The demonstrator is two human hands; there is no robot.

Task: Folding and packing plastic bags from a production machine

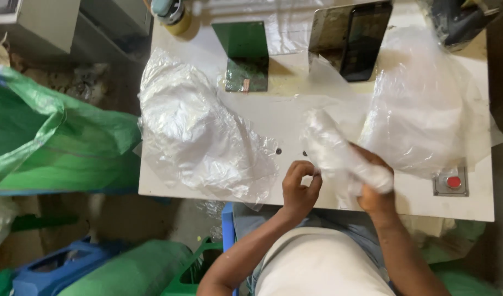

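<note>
My right hand (pixel 373 186) grips a bunched, rolled clear plastic bag (pixel 333 151) that lies over the near middle of the white table (pixel 284 118). My left hand (pixel 299 186) sits just left of it, fingers curled and pinching the bag's lower edge. A heap of crumpled clear plastic bags (pixel 199 131) lies on the table's left part. Another pile of clear bags (pixel 421 104) lies on the right, beyond my right hand.
A green metal bracket (pixel 243 52) and a dark upright plate (pixel 352 38) stand at the table's far side. A red button in a metal box (pixel 453 182) sits at the right front. A green sack (pixel 49 137) lies left of the table; blue and green items are below.
</note>
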